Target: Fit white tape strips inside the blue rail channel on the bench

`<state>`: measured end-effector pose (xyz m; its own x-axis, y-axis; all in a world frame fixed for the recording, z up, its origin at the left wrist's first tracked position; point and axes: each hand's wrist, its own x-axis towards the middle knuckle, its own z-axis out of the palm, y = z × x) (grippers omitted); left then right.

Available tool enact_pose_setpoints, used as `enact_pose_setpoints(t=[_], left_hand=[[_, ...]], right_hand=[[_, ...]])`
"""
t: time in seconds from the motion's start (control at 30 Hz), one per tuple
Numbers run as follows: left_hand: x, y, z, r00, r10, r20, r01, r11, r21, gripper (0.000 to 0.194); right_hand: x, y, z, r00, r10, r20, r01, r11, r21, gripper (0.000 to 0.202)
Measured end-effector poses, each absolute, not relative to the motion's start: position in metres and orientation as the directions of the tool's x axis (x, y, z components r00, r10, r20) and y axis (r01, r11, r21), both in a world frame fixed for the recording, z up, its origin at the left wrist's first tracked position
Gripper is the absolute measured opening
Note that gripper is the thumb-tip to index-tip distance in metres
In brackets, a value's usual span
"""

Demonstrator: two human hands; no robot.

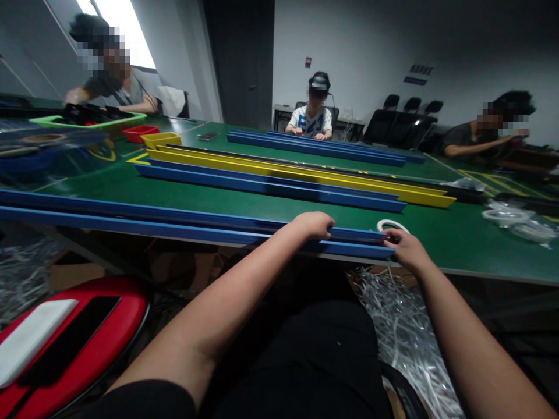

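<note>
A long blue channel (244, 231) lies along the table's near edge, with a dark strip (356, 237) running inside it. My left hand (313, 224) is closed over the channel toward its right part, fingers curled down at its far wall. What those fingertips press on is hidden. At the channel's right end, my right hand (405, 247) pinches with thumb and fingers. A small dark and reddish bit shows at the fingertips, too small to name. Just behind that hand, a white ring-shaped roll (391, 224) lies on the table.
Another blue channel (271, 185), a yellow channel (305, 171) and further blue channels (314, 148) lie across the green table (454, 244). Plastic-wrapped rolls (519, 221) are at right. A red stool (117, 314) holds a phone (74, 340). Several people sit around the table.
</note>
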<state>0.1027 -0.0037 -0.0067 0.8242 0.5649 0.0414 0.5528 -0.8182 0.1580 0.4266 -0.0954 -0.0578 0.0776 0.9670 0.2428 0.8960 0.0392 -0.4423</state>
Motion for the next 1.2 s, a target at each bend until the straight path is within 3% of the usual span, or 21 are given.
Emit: enact_pose_setpoints(t=[0.17, 0.33, 0.57, 0.8, 1.2], left_hand=[[0.103, -0.003, -0.007, 0.819, 0.573, 0.029, 0.562, -0.811, 0.166, 0.024], [0.102, -0.004, -0.006, 0.812, 0.583, 0.028, 0.570, -0.803, 0.175, 0.024], [0.102, -0.003, -0.007, 0.810, 0.586, 0.019, 0.575, -0.800, 0.170, 0.027], [0.103, -0.002, -0.009, 0.812, 0.584, 0.023, 0.572, -0.802, 0.170, 0.024], [0.103, -0.003, -0.007, 0.812, 0.584, 0.015, 0.574, -0.802, 0.165, 0.027]], right_hand=[[0.426, -0.091, -0.048, 0.050, 0.987, 0.151, 0.872, 0.031, -0.489, 0.034], [0.423, -0.084, -0.028, -0.137, 0.986, 0.094, 0.921, 0.162, -0.355, 0.022], [0.424, -0.074, -0.016, -0.248, 0.969, 0.008, 0.944, 0.243, -0.225, 0.020], [0.430, -0.068, -0.016, -0.292, 0.956, -0.011, 0.947, 0.287, -0.142, 0.022], [0.410, -0.074, -0.003, -0.227, 0.973, -0.040, 0.973, 0.228, 0.024, 0.018]])
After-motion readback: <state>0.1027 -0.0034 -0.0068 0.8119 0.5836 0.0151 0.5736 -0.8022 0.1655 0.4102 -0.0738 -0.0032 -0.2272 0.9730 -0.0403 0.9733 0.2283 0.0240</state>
